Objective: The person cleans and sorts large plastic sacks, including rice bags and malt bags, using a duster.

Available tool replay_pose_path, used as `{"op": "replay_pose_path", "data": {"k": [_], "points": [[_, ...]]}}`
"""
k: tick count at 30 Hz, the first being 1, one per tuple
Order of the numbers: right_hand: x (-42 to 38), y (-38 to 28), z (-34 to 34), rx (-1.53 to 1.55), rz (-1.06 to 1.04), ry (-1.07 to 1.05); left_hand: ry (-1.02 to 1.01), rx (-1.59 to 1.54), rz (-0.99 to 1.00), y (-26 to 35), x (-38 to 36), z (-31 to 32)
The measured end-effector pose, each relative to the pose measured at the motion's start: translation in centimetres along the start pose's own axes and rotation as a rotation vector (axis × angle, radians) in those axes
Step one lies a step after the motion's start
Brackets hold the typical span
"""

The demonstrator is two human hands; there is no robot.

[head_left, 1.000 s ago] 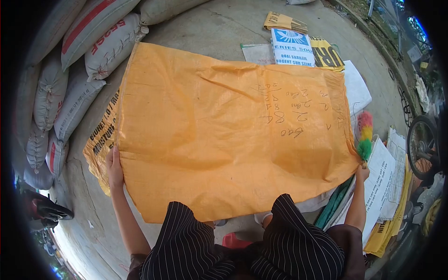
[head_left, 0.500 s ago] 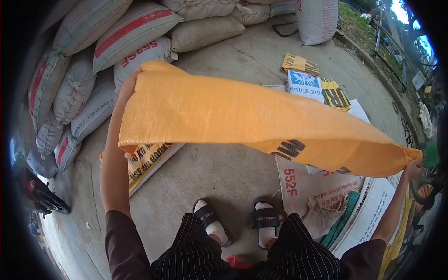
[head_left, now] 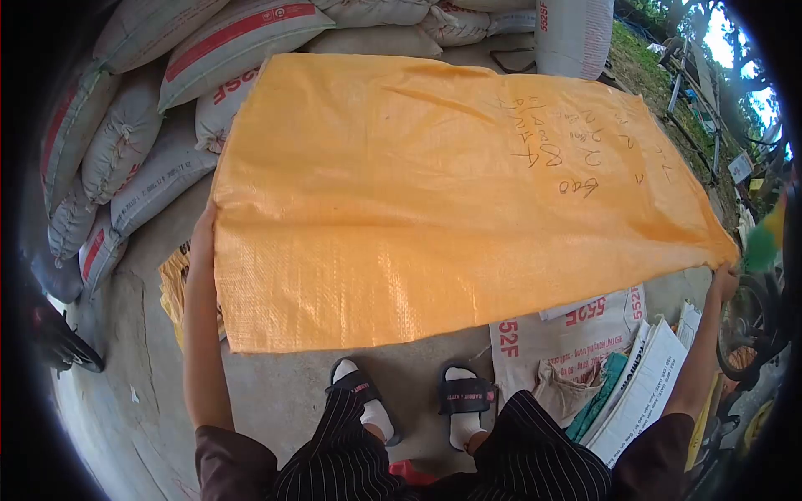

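Note:
A yellow woven sack [head_left: 376, 192] is spread out in the air before me, with handwritten black figures on its upper right. My left hand [head_left: 205, 227] is closed on its left edge, the fingers mostly hidden behind the cloth. At the far right, my right hand [head_left: 724, 282] grips a bunched corner of the same sack. Below the right part lies a flat printed sack marked 552F [head_left: 522, 346] on the ground. Another yellow printed sack [head_left: 173, 288] shows partly beside my left forearm.
Filled white sacks [head_left: 138, 154] are piled at the left and back. One filled sack [head_left: 575, 37] stands upright at the back right. Folded white sacks [head_left: 642, 388] and a green cloth-like piece [head_left: 603, 397] lie by my right arm. A wheel [head_left: 743, 330] stands at the right edge.
The yellow sack has opened out from a narrow folded band into a broad sheet, now showing handwriting. It covers the folded sacks behind it. My left hand has moved lower along its edge.

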State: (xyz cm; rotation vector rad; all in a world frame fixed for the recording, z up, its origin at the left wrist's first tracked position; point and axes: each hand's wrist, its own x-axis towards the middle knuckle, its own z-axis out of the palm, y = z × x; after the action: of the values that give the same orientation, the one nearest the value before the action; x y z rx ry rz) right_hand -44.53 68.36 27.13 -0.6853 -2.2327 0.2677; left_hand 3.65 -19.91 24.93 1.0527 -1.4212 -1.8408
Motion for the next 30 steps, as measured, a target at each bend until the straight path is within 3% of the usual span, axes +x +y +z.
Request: {"op": "replay_pose_path", "data": {"k": [2, 5, 7, 8, 10, 11, 12, 14, 15, 16, 17, 18, 20, 22, 24, 26, 30], "points": [[-5.2, 0.6, 1.4, 0.085, 0.034, 0.012, 0.029, -0.081, -0.074, -7.2, -0.7, -2.9], [-17.2, -3.7, -1.8, 0.311, 0.073, -0.005, 0.100, 0.047, -0.074, -13.5, -4.9, -2.7], [-24.3, -2.2, -0.2, 0.454, -0.131, -0.065, 0.099, 0.084, -0.077, -19.3, -6.0, -3.9], [-29.4, -2.9, -1.1, 0.566, -0.081, -0.247, 0.103, 0.105, -0.095, -21.7, -6.8, -4.2], [-40.1, -5.7, -5.1, 0.769, -0.294, -0.510, 0.141, 0.180, -0.197, -24.5, -8.9, -3.8], [-44.6, -7.9, -9.0, 0.895, -0.257, -0.793, 0.157, 0.259, -0.287, -25.3, -10.1, -3.4], [-48.3, -5.5, -8.5, 0.788, -0.431, -1.050, 0.156, 0.267, -0.293, -25.7, -11.5, -2.6], [-53.5, -6.2, -11.3, 0.850, -0.916, -1.223, 0.177, 0.294, -0.444, -26.3, -14.5, -1.1], [-54.9, -5.7, -12.0, 0.787, -1.049, -1.357, 0.171, 0.301, -0.447, -27.7, -15.5, -1.3], [-55.6, -5.3, -12.4, 0.718, -1.185, -1.489, 0.159, 0.185, -0.233, -30.1, -16.0, -1.5], [-55.7, -4.9, -12.3, 0.715, -1.176, -1.491, 0.145, 0.069, -0.021, -32.2, -16.4, -1.9], [-55.8, -4.6, -12.3, 0.618, -1.286, -1.486, 0.138, 0.075, -0.025, -33.4, -16.5, -2.6], [-55.7, -4.0, -11.2, 0.517, -1.380, -1.477, 0.249, 0.245, -0.264, -34.8, -16.1, -4.1], [-54.4, -2.2, -8.2, 0.411, -1.331, -1.393, 0.265, 0.206, -0.297, -32.1, -15.3, -3.4], [-52.1, 0.9, -6.3, 0.173, -1.170, -1.350, 0.281, 0.156, -0.325, -29.2, -15.2, -2.9], [-49.5, 5.8, -3.9, 0.023, -1.054, -1.228, 0.199, 0.352, -0.172, -27.3, -15.1, -2.7], [-44.8, 11.1, -2.9, -0.013, -0.643, -0.920, 0.151, 0.415, -0.105, -25.2, -15.1, -3.2]]}}
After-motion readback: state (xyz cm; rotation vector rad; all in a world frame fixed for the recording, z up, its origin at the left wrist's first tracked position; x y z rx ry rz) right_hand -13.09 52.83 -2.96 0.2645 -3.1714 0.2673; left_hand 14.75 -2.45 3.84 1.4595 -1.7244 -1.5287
